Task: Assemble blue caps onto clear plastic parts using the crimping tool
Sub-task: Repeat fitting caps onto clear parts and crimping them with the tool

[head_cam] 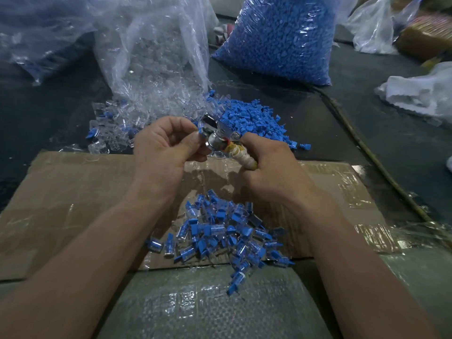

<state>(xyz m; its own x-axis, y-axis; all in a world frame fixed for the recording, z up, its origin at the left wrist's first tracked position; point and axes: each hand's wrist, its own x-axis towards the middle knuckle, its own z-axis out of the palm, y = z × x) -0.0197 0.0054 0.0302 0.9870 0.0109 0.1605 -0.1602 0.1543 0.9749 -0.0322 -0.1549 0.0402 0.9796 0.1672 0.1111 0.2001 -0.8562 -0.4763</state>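
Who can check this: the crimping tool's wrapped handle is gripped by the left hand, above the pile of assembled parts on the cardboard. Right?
No. In the head view the right hand, not the left, grips the crimping tool's wrapped handle, above the pile of assembled parts on the cardboard.

Reaches both bare forearms forward, wrists converging. Pinches small part (201,132) between thumb and forefinger of left hand (161,145), other fingers curled. Grips crimping tool (215,141) handle in right hand (267,165), fist closed, knuckles up.

Crimping tool (215,137) handle hidden inside right hand (269,167).
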